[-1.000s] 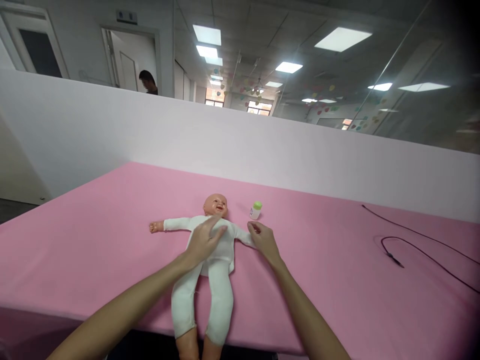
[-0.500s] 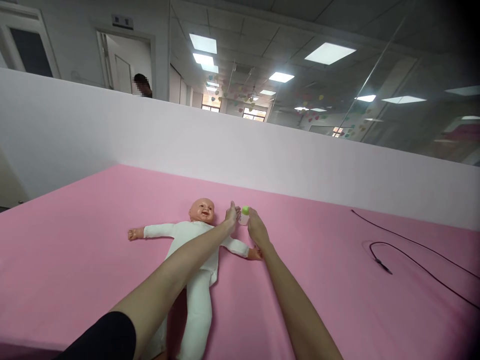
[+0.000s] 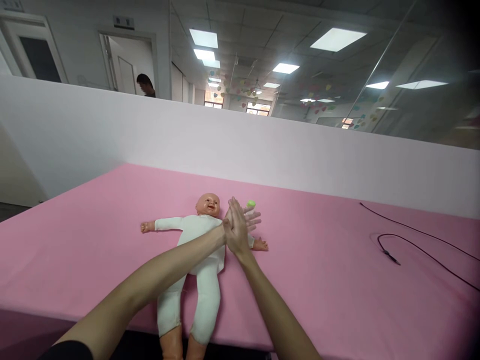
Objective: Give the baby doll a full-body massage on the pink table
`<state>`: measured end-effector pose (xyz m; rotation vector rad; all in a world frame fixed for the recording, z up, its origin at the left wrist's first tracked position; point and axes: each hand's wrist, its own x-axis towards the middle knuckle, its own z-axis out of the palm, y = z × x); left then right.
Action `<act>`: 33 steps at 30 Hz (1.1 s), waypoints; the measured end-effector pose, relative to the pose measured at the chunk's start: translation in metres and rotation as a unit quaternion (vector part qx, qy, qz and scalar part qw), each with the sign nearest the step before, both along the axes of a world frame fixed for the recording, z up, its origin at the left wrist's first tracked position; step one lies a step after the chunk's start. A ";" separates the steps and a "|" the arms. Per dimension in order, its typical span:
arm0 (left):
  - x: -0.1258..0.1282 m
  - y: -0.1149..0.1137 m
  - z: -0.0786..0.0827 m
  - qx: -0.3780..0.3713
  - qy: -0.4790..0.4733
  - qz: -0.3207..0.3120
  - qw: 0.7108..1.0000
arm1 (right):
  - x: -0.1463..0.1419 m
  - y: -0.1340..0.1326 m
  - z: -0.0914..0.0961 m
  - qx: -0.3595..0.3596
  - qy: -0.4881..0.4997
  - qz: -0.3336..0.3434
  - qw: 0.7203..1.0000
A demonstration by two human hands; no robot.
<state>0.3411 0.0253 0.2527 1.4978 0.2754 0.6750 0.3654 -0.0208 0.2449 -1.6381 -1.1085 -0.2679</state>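
My left hand (image 3: 252, 220) has its fingers stretched out to the right, its palm mostly hidden behind my right hand. Flat against it lies my right hand (image 3: 237, 231), fingers extended upward; neither holds an object. Just behind the left fingers stands a small bottle with a green cap (image 3: 251, 204), its pale body largely covered. A baby doll (image 3: 195, 228) in a white suit lies on its back to the left, arms spread, with my left forearm crossing over its torso. Both hands are above the doll's arm on the right.
The pink-covered table (image 3: 318, 270) extends around the doll. A thin black cable (image 3: 412, 247) lies on its right side. Along the far edge rises a white partition wall (image 3: 210, 142), with glass above. A person (image 3: 145, 85) is partly visible beyond it, near a doorway.
My right hand has left the bottle and come left against my left hand. The bottle now stands behind my fingers. The view has shifted slightly.
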 end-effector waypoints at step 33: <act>-0.325 -0.032 -0.127 0.431 -0.104 0.131 0.887 | 0.045 -0.098 -0.083 -0.139 0.122 -0.336 0.923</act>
